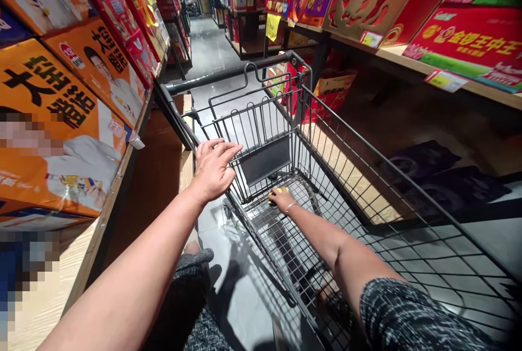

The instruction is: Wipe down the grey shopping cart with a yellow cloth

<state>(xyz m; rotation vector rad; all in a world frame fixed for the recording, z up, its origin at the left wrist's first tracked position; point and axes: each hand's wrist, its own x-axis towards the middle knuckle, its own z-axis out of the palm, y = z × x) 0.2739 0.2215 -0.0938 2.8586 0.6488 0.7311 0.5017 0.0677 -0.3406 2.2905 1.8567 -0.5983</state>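
Observation:
A black wire shopping cart fills the aisle in front of me, seen from its front end with the handle bar at the far side. My left hand rests on the cart's left top rim, fingers stretched out and apart. My right hand reaches down inside the basket to its wire floor, fingers closed over a small yellow thing, perhaps a cloth or sponge. A thin bracelet sits on that wrist.
Orange boxes line the wooden shelf on the left, close to the cart. Red gift boxes stand on the right shelf, with dark items below. The grey tiled aisle runs on ahead between more shelves.

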